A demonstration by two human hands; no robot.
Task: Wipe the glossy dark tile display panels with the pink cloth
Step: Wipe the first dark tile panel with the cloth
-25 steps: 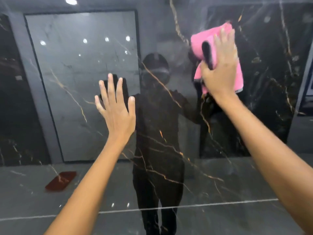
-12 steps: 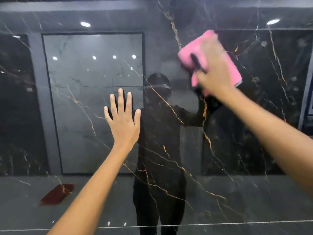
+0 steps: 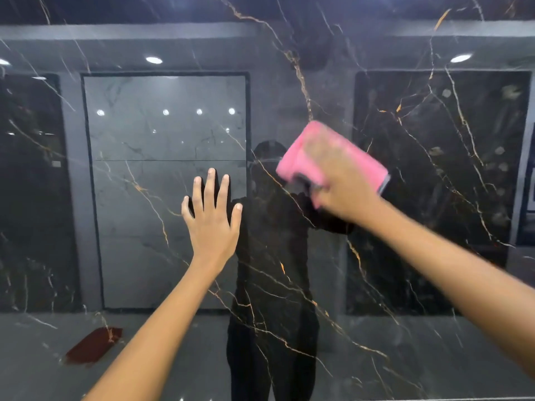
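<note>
A glossy dark tile panel (image 3: 144, 256) with gold veins fills the view in front of me. My left hand (image 3: 212, 218) lies flat against it, fingers straight and spread, near the middle. Up and to its right, my right hand (image 3: 344, 189) holds the folded pink cloth (image 3: 301, 151) against the panel. That hand and the cloth are motion-blurred, so the finger positions are unclear. The hand hides the middle of the cloth; its pink edges show on the left and right.
The panel mirrors a dark standing figure (image 3: 272, 285), ceiling spotlights (image 3: 154, 59) and framed grey and black tile panels across the room. A reddish-brown patch (image 3: 92, 345) shows in the reflection at lower left.
My right hand has swept the pink cloth down and left across the panel, closer to my left hand. My left hand stays flat on the panel. The view has tilted upward.
</note>
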